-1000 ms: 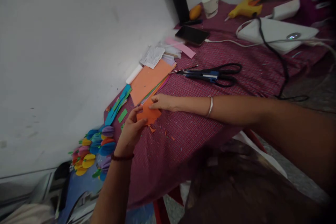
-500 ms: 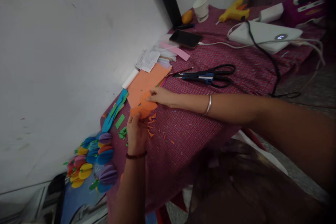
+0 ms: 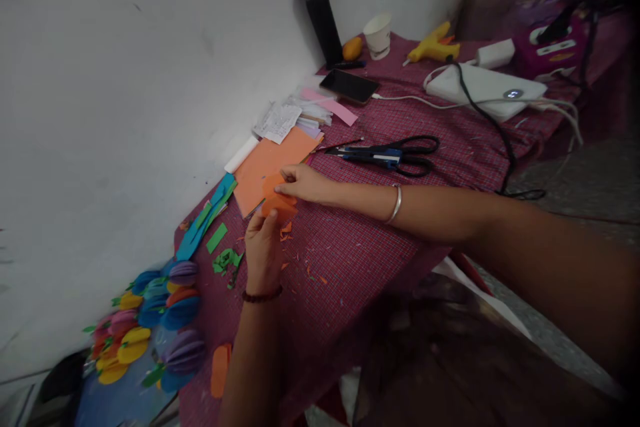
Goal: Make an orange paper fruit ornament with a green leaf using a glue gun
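Small orange paper pieces (image 3: 278, 201) are pinched between my two hands over the table. My left hand (image 3: 263, 240) grips their lower edge between thumb and fingers. From the right, my right hand (image 3: 303, 183) pinches the upper part. Under and behind them lies a larger orange paper sheet (image 3: 273, 157) on a stack. Orange scraps lie on the cloth just right of my left hand, and crumpled green paper scraps (image 3: 227, 261) to its left. How many pieces my hands hold, I cannot tell.
Scissors (image 3: 387, 155) lie beyond my right hand. Farther back are a phone (image 3: 350, 86), a paper cup (image 3: 378, 37), a yellow glue gun (image 3: 434, 45) and a white power bank (image 3: 487, 91) with cables. Colourful paper ornaments (image 3: 173, 307) sit at left, near orange strips (image 3: 220, 370).
The view has shifted, showing more of the right side and the orange strips by my left forearm. The held orange paper has turned and looks more bunched between my hands.
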`<state>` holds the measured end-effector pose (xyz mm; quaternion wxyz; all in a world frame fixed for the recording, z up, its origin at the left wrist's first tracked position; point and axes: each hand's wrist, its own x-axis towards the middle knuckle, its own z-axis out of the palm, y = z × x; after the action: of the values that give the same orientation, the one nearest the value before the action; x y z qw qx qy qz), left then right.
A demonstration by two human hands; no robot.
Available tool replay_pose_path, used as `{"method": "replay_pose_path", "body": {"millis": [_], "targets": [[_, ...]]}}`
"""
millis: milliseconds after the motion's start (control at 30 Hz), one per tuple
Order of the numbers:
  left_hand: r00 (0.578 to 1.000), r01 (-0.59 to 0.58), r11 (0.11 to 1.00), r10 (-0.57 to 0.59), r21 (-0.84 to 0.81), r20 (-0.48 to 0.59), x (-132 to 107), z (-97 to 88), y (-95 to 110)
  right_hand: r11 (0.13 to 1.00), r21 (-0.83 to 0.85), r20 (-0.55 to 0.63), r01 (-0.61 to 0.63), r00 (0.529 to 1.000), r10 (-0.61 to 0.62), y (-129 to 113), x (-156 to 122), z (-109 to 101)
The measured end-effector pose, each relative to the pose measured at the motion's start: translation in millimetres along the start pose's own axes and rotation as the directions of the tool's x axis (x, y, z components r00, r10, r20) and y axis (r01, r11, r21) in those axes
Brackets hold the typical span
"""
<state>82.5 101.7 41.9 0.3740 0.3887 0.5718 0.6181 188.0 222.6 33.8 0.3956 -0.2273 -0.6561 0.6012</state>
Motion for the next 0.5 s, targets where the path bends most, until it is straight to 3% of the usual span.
{"method": "replay_pose_path", "body": {"millis": [233,500], "targets": [[1.000,-0.012,0.998,0.012,-0.056,0.000,5,-1.9,-5,0.998,-0.021,0.065,0.053,0.997,-0.052,6,-1,-3],[0.995,-0.041,0.988,0.028,-0.146,-0.092,7,1.8,-11,0.999,0.014,0.207,-0.043,0.977,0.039,6,-9,-1]]}}
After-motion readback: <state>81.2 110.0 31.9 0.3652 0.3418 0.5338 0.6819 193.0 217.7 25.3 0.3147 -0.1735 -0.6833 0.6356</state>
